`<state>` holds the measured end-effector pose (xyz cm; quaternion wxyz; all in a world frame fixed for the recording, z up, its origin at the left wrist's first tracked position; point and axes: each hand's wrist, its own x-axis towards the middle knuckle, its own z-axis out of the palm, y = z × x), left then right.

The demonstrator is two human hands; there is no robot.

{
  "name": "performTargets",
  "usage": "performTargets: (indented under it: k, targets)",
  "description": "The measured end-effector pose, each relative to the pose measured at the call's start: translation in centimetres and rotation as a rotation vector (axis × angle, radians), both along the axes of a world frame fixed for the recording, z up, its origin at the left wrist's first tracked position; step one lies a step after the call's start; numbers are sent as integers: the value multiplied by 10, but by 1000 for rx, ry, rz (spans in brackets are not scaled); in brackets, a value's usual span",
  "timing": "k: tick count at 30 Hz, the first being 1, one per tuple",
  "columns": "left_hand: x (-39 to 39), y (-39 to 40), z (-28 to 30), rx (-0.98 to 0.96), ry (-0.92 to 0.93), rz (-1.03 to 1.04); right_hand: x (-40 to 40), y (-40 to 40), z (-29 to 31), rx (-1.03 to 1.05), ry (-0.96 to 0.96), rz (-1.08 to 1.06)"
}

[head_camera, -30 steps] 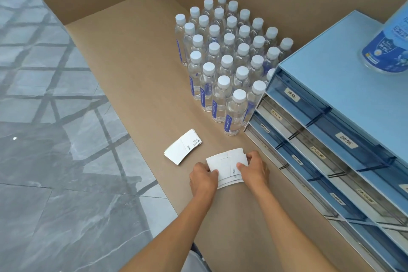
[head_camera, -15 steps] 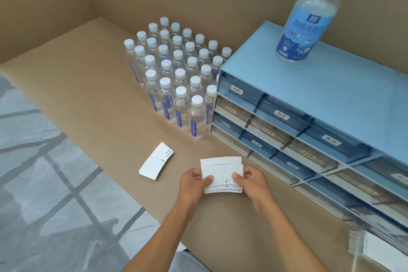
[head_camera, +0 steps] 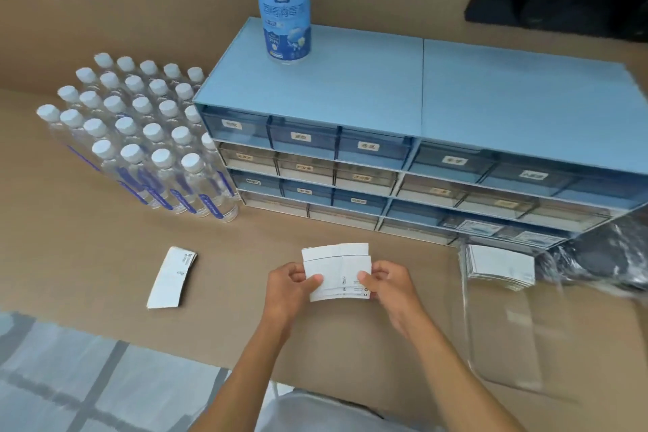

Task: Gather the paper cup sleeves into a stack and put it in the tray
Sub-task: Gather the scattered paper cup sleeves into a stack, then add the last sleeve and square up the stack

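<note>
A small stack of flat white paper cup sleeves (head_camera: 338, 270) is held between both hands above the brown counter. My left hand (head_camera: 289, 286) pinches its left edge and my right hand (head_camera: 389, 286) pinches its right edge. The sleeves in the stack are slightly out of line at the top. One loose sleeve (head_camera: 171, 278) lies flat on the counter to the left. At the right, a clear plastic tray (head_camera: 505, 337) sits on the counter, with another pile of sleeves (head_camera: 499, 266) in its far end.
A blue drawer cabinet (head_camera: 403, 137) stands behind the hands, with a spray bottle (head_camera: 284, 7) on top. Many capped water bottles (head_camera: 140, 137) crowd the left rear. Crumpled dark plastic (head_camera: 610, 259) lies at the far right. The counter's front edge (head_camera: 140, 344) drops to a tiled floor.
My view has swung to the right, bringing the tray and its pile into sight. Both hands have lifted the stack off the counter and kept hold of it.
</note>
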<state>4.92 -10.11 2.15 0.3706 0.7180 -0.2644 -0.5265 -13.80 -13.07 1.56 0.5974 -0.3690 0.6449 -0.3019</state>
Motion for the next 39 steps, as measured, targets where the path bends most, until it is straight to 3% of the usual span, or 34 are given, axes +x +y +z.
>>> performTargets:
  k: [9,20,32,39]
  targets:
    - [-47,2,2,-48,-156,-160,-50,20,-7,-79,53,9]
    - [-42,-8,-15,-93,-330,-344,-50,32,-22,-200,171,-30]
    - [-40,2,-45,-150,-224,-364,-43,52,-45,-186,233,-126]
    - [-48,4,-51,-134,-188,-314,-39,55,-49,-211,163,-164]
